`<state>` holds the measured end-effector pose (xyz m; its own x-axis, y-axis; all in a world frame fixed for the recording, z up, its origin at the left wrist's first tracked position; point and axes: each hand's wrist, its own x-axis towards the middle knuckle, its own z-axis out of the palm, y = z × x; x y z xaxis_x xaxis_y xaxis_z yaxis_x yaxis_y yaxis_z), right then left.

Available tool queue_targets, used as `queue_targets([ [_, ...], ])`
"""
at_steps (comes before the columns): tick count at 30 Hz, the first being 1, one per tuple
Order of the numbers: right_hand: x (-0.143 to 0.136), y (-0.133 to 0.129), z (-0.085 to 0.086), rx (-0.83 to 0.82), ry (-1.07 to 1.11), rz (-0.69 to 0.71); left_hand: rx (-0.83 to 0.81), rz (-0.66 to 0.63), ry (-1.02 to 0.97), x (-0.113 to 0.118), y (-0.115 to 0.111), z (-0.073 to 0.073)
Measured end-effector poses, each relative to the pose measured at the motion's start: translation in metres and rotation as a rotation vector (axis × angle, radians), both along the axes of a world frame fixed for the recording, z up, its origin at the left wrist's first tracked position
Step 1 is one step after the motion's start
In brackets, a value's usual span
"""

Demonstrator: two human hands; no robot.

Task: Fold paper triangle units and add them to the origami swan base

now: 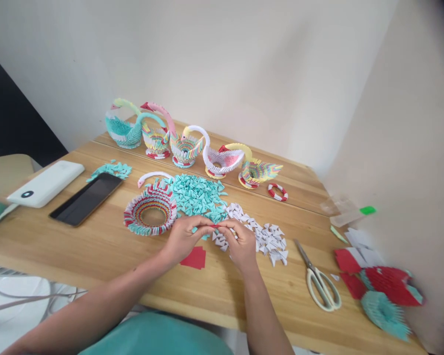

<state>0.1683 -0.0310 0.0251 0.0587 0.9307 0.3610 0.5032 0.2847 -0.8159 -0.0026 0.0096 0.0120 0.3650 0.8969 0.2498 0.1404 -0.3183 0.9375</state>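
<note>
Between the fingertips of both hands is a small piece of red paper (215, 226), mostly hidden by the fingers. My left hand (187, 236) pinches its left end and my right hand (240, 241) pinches the right. A small stack of red paper rectangles (194, 257) lies on the table below my left hand. Just behind the hands spreads a pile of turquoise folded paper triangles (198, 195), with white folded triangles (270, 239) to the right. Left of my left hand rests a round, multicoloured paper basket (150, 207), a curved white neck piece (155, 175) behind it.
Several folded-paper swans (222, 160) stand along the back, with a red-and-white ring (277, 192) at their right. Scissors (320, 281) lie to the right, near red and turquoise paper pieces (387, 310). A phone (87, 198) and a white power bank (46, 183) are at left.
</note>
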Motion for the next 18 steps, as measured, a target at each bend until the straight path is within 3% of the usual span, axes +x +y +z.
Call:
queue_targets([
  [14, 0.000, 0.002, -0.004, -0.011, -0.124, 0.066, 0.100, -0.040, 0.103, 0.003, 0.006, -0.003],
  [18, 0.003, 0.005, -0.007, -0.006, -0.073, -0.015, 0.032, -0.051, 0.119, -0.007, -0.019, 0.014],
])
